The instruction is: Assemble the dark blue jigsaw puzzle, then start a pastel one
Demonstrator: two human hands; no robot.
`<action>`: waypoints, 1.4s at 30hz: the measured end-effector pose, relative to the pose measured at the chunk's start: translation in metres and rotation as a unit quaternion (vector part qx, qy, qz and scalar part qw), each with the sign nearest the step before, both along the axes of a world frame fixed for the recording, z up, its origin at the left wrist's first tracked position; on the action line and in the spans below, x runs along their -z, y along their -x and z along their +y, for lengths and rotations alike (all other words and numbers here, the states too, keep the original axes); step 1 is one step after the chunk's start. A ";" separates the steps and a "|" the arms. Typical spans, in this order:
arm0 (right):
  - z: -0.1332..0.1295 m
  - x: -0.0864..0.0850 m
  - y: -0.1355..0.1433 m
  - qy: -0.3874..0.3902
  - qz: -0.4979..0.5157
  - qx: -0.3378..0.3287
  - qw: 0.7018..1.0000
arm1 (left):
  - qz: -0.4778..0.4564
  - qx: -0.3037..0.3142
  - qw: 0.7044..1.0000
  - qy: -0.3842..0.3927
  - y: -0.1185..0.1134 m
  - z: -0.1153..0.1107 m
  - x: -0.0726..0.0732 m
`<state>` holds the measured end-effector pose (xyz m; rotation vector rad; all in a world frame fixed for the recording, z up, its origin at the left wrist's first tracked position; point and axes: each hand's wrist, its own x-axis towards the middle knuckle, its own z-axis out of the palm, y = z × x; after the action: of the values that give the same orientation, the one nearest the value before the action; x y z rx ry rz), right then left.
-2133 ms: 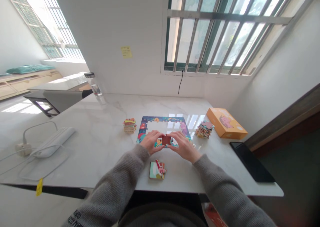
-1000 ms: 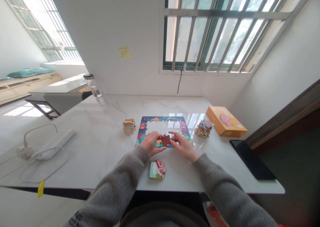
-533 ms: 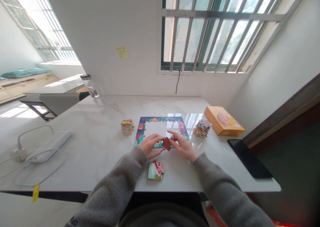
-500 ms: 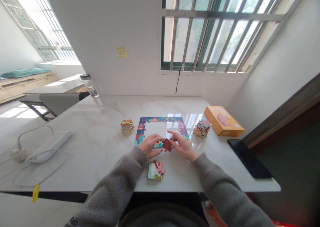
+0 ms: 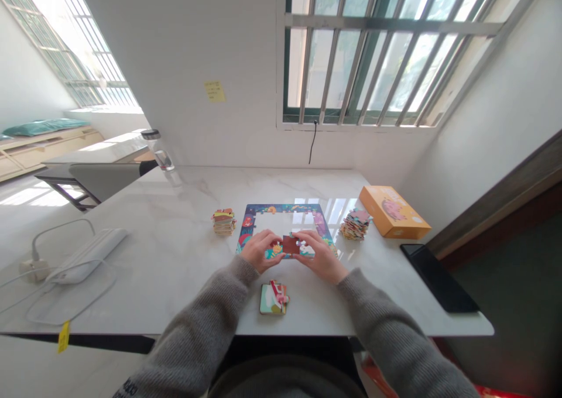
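A reddish-brown puzzle piece (image 5: 290, 245) is between my two hands, over the bottom edge of a colourful puzzle frame (image 5: 246, 222). My left hand (image 5: 263, 250) has its fingers curved at the piece's left side. On the other side, my right hand (image 5: 317, 254) holds the piece with thumb and fingers. White tabletop shows inside the frame. Closer to me lies a small pile of puzzle pieces (image 5: 273, 298), green, white and pink on top. Stacks of pieces stand left (image 5: 223, 222) and right (image 5: 355, 225) of the frame.
An orange box (image 5: 393, 212) and a black phone-like slab (image 5: 437, 278) lie on the right of the white table (image 5: 175, 240). A white power strip (image 5: 92, 256) with cables is at the left. A clear bottle (image 5: 158, 151) stands at the far left corner.
The brown piece has turned to lie squarer and moved slightly up, over the frame's lower edge. My right hand's raised index finger has come down, and both hands now flank the piece.
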<state>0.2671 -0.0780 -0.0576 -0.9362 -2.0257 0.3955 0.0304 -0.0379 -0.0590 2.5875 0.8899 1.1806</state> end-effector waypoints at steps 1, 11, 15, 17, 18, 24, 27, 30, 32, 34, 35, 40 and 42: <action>0.001 0.001 -0.001 -0.001 0.000 -0.001 1.000 | 0.003 0.002 1.000 0.002 0.000 0.000 0.001; 0.001 0.002 0.000 0.027 0.012 0.003 1.000 | 0.036 0.017 0.999 0.016 0.002 0.000 0.003; -0.002 -0.002 0.002 0.051 0.037 -0.007 0.998 | 0.032 0.007 0.999 -0.005 0.002 0.000 0.001; -0.003 -0.004 0.004 0.086 0.071 -0.026 0.993 | 0.026 -0.009 1.000 -0.005 0.002 0.000 0.000; -0.004 -0.005 0.005 0.111 0.095 -0.039 0.989 | 0.022 -0.015 1.000 -0.005 0.002 -0.001 0.000; 0.000 0.000 0.015 0.219 0.219 -0.047 0.950 | 0.021 -0.013 1.000 -0.020 -0.005 -0.003 0.007; 0.002 0.002 0.016 0.214 0.215 -0.031 0.952 | 0.027 0.009 1.000 -0.013 -0.006 -0.004 0.007; 0.002 0.001 0.014 0.200 0.191 -0.032 0.960 | 0.030 0.026 0.999 0.011 -0.004 -0.005 0.003; 0.001 0.001 0.013 0.194 0.173 -0.039 0.965 | 0.040 0.048 0.998 0.019 -0.003 -0.005 0.000; 0.001 0.001 0.013 0.193 0.160 -0.050 0.967 | 0.051 0.071 0.996 0.017 -0.003 -0.006 -0.001; 0.001 0.001 0.014 0.193 0.157 -0.054 0.967 | 0.054 0.075 0.996 0.015 -0.004 -0.006 -0.001; 0.002 0.002 0.015 0.188 0.140 -0.042 0.971 | 0.067 0.020 0.998 0.009 -0.004 -0.003 0.003; 0.002 0.004 0.015 0.186 0.128 -0.040 0.973 | 0.064 -0.022 0.998 -0.002 0.001 0.003 0.005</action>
<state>0.2523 -0.0757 -0.0613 -0.9697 -1.7871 0.9160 0.0297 -0.0354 -0.0637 2.6853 0.9755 1.0363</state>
